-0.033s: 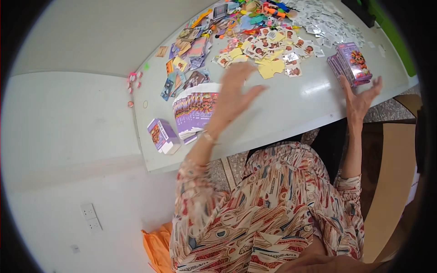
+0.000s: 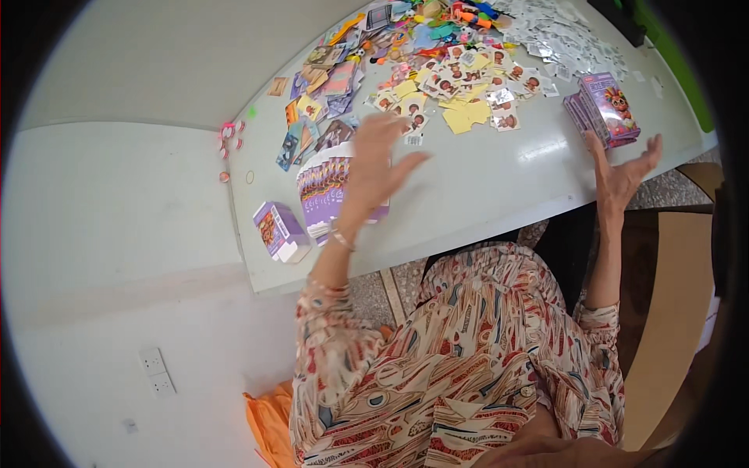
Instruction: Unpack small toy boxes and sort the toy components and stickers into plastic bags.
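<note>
My left hand (image 2: 376,168), blurred a little, hovers with fingers stretched and thumb apart over a fanned row of flat purple-and-white cartons (image 2: 321,195). It holds nothing and hides the row's right part. Left of that row a folded-up purple box (image 2: 279,232) lies on the white table (image 2: 484,199). On the right, my right hand (image 2: 619,181) is spread with its palm up, beside a stack of purple boxes (image 2: 607,109). Its fingertips are close to the stack's near edge; whether they touch it I cannot tell.
Behind the hands lie heaps of picture cards (image 2: 335,82), sticker sheets with yellow slips (image 2: 468,109), small colourful toys (image 2: 445,31) and clear little packets (image 2: 558,39). Small red-and-white round pieces (image 2: 228,132) sit at the left table edge, by the wall.
My left hand has shifted left over the fanned cartons, uncovering more of the sticker sheets. My right hand has barely moved and stays spread by the stack.
</note>
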Motion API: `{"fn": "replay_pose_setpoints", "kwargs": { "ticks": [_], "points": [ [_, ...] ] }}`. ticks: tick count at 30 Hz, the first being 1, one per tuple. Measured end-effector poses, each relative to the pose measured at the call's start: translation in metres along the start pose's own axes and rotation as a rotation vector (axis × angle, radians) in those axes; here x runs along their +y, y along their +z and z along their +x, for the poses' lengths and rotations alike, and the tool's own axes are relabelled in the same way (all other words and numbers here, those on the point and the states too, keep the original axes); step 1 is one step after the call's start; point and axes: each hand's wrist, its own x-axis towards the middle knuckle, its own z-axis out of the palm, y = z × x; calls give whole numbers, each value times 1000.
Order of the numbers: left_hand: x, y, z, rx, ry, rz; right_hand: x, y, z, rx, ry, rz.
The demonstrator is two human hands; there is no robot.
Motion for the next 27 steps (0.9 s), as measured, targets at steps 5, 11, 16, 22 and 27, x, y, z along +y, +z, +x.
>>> {"fn": "replay_pose_setpoints", "kwargs": {
  "ticks": [5, 11, 16, 22, 27],
  "points": [
    [-70, -25, -50, -256, -183, 354, -50, -2, -35, -147, -293, 258],
    [-98, -17, -49, -390, -77, 335, -93, 14, -91, -552, -446, 341],
    [-100, -13, -47, -227, -58, 167, -111, 26, -112, -742, -445, 403],
    [-42, -20, 9, 26, -99, -183, -142, 43, -124, -844, -298, 442],
    [14, 17, 35, 62, -89, -377, -138, 60, -111, -703, -215, 361]
  ]
}}
